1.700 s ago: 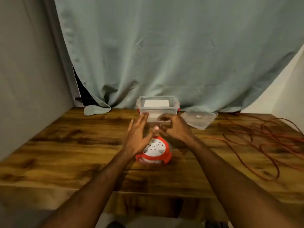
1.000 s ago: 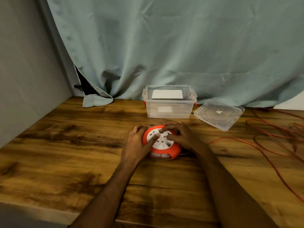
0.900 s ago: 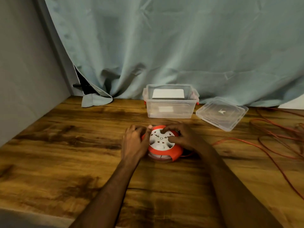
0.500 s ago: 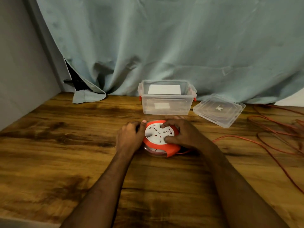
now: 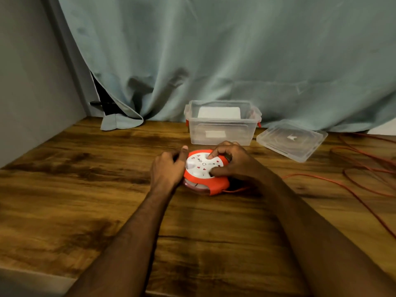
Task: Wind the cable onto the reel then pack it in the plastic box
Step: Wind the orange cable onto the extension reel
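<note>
A round red reel [image 5: 203,176] with a white socket face lies flat on the wooden table [image 5: 85,189]. My left hand [image 5: 168,168] clasps its left rim, thumb raised. My right hand [image 5: 232,163] lies over its right side, fingers pressing on the white face. A thin red cable [image 5: 334,185] runs out from under the reel's right side and trails in loose loops across the table's right part. The clear plastic box [image 5: 222,123] stands open just behind the reel, with a white item inside.
The box's clear lid [image 5: 291,140] lies flat to the right of the box. A grey-blue curtain [image 5: 214,61] hangs behind the table, and a grey wall [image 5: 32,82] closes the left side. The table's front edge runs along the bottom left.
Both hands came down from above the reel and took hold of it. The left hand's fingers curled around the rim. The view shifted, and the reel stayed in front of the box.
</note>
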`<act>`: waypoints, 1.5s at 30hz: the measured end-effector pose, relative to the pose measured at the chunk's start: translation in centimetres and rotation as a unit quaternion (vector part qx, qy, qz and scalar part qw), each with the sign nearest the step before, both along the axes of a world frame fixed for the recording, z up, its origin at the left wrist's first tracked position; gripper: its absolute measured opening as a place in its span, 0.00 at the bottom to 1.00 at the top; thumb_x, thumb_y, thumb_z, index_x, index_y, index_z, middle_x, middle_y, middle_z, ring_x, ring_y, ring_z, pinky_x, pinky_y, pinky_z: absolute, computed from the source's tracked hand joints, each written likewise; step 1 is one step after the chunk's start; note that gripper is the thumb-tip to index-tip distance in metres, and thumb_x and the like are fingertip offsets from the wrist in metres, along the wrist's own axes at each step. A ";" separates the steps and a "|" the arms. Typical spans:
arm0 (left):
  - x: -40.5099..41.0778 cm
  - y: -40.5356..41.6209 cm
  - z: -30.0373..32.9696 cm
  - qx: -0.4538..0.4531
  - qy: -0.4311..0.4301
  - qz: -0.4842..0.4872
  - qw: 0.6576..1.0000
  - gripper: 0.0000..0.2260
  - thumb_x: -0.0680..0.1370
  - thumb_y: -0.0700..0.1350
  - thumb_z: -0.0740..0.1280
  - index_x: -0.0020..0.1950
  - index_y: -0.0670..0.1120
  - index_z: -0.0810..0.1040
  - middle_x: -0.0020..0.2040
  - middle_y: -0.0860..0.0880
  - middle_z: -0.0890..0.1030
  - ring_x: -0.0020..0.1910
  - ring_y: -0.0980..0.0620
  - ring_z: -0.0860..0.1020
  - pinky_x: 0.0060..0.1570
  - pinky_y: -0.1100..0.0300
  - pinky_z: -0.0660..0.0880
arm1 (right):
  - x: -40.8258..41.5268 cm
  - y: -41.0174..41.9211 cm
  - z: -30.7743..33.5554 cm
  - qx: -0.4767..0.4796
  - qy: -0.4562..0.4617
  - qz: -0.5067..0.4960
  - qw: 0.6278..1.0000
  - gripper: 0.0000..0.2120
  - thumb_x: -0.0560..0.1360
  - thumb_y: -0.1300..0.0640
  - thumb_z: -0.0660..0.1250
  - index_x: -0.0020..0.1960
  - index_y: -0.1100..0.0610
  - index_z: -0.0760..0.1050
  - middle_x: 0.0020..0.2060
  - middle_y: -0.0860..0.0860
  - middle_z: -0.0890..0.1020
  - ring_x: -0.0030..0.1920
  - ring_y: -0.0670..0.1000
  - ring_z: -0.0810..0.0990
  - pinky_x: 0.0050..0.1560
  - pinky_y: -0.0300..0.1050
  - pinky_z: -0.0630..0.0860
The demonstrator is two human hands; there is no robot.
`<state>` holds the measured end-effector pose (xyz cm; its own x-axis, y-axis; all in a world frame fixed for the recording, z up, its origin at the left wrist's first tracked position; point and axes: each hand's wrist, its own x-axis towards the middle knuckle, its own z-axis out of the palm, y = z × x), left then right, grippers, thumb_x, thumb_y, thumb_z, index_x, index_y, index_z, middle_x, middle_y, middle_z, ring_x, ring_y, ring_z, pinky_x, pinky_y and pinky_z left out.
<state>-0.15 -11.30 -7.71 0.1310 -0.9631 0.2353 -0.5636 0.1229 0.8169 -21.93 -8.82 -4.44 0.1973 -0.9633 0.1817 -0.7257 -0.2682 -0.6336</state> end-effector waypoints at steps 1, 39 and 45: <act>0.0 0.1 0.0 0.002 0.006 -0.001 1.000 0.36 0.72 0.75 0.54 0.55 0.49 0.87 0.45 0.49 0.88 0.44 0.49 0.86 0.50 0.47 0.84 | 0.0 0.2 0.3 0.006 0.015 -0.005 1.000 0.20 0.66 0.44 0.81 0.57 0.44 0.82 0.59 0.42 0.75 0.61 0.48 0.75 0.54 0.43 0.79; 0.3 -1.1 0.4 0.018 0.297 -0.125 0.946 0.13 0.80 0.36 0.69 0.63 0.42 0.84 0.58 0.42 0.86 0.48 0.50 0.85 0.38 0.63 0.81 | -0.7 1.4 1.9 -0.071 0.044 0.055 0.995 0.24 0.69 0.50 0.81 0.61 0.43 0.77 0.59 0.44 0.76 0.59 0.39 0.74 0.50 0.29 0.70; 0.3 -1.3 0.2 0.011 0.280 -0.156 0.947 0.14 0.78 0.35 0.70 0.60 0.47 0.85 0.56 0.45 0.87 0.54 0.45 0.85 0.48 0.55 0.81 | 0.4 1.8 2.4 -0.057 0.064 0.079 0.993 0.32 0.64 0.49 0.78 0.67 0.41 0.74 0.60 0.47 0.74 0.61 0.50 0.77 0.53 0.48 0.83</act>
<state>0.13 -12.58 -7.53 -0.0624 -0.9792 0.1928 0.0208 0.1919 0.9812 -21.56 -7.04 -2.04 0.3722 -0.8932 0.2523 -0.7414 -0.4497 -0.4981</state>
